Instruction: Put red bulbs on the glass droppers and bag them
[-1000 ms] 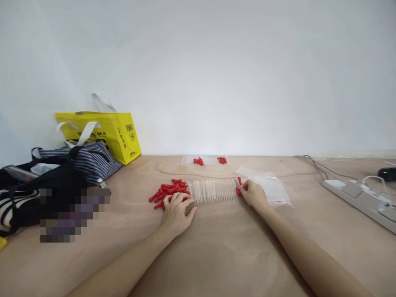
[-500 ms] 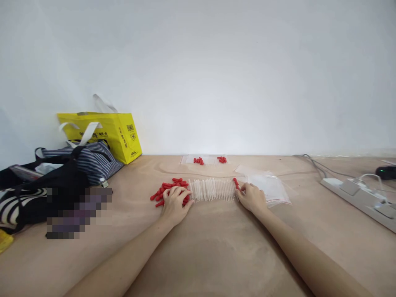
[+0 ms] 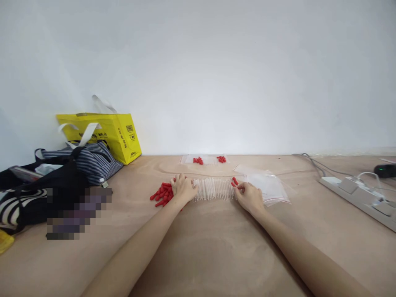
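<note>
Between my hands lies a row of thin clear sticks [image 3: 213, 189], side by side on the wooden table. My left hand [image 3: 185, 189] rests with fingers spread at the row's left end, partly over a heap of red bulb-shaped pieces [image 3: 163, 194]. What lies under its palm is hidden. At the row's right end, my right hand [image 3: 250, 197] has thumb and fingers pinched together beside a couple of red pieces [image 3: 235, 181]. Whatever sits between its fingertips is too small to make out.
Clear plastic bags [image 3: 269, 187] lie right of the row. Another bag [image 3: 210, 159] with red pieces is by the wall. A yellow bag [image 3: 125, 138], striped bag [image 3: 97, 161] and black bag [image 3: 62, 185] stand left; a power strip [image 3: 361, 198] is right.
My left hand has moved right and slightly forward, from the red heap to the left end of the row. My right hand has shifted slightly left.
</note>
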Available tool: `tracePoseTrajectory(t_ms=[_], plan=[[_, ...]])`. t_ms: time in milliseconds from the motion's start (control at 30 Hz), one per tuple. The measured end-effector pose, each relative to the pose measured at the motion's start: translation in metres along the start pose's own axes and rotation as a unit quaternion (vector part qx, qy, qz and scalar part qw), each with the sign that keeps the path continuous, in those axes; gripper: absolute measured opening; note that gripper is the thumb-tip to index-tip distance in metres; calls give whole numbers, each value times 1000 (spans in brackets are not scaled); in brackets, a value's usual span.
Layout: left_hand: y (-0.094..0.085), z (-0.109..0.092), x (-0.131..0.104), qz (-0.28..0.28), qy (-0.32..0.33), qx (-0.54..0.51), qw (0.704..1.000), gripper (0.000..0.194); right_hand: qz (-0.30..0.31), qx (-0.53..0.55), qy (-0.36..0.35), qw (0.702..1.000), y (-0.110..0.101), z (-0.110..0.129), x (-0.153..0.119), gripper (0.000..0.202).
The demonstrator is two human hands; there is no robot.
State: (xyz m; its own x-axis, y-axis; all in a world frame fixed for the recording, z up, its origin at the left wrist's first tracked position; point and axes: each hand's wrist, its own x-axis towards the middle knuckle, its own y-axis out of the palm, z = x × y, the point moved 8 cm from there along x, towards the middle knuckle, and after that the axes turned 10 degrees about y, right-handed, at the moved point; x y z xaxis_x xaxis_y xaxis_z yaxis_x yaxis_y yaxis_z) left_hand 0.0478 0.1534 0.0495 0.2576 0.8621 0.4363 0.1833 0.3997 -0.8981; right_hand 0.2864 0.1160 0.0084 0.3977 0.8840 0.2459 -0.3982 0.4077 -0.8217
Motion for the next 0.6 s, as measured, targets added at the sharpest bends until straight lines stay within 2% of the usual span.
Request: tracePoseTrajectory(t_ms=[167,333,467,600], plan=[[18,6,14,45,-52,-2,998,28,-14,65,-41,997,0,7,-6,21],[23,14,17,57,-77,-15,995,28,-30,96,-68,993,-1,10,-7,21],[13,11,15,28,-62,-27,997,24,-25,162,-85,983,-1,11,-7,19],[-12,-3,2,-17,16,-61,998,22,-14,221,-102,970,-3,16,-14,16]])
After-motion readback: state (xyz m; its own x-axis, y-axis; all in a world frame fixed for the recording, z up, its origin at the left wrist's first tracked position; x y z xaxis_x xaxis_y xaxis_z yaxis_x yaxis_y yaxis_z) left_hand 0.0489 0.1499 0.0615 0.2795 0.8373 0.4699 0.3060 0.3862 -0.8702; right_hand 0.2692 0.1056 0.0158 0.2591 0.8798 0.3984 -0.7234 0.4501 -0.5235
